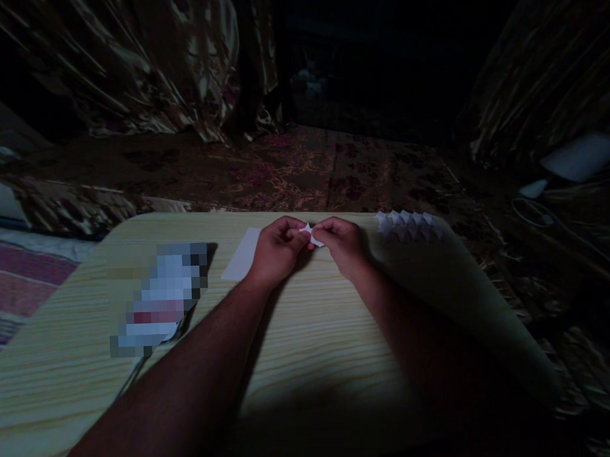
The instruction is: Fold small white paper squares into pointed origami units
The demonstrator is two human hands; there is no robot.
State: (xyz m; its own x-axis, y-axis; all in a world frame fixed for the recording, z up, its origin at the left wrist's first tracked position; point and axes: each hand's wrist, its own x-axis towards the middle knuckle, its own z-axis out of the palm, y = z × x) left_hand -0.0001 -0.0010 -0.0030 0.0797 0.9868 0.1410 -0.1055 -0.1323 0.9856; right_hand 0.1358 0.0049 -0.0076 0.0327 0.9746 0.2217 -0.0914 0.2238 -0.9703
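My left hand (278, 246) and my right hand (341, 244) meet near the far edge of a pale wooden table (309, 348). Both pinch a small folded piece of white paper (311, 234) between their fingertips. A flat white paper strip (242, 254) lies just left of my left hand. To the right of my right hand sits a row of several small folded white paper pieces (409, 225).
A blurred, pixelated object (162, 297) lies on the table's left part. Patterned cloth and carpet (293, 169) surround the table in the dark room. A pale flat object (580, 155) and a cable (539, 213) lie on the floor at right.
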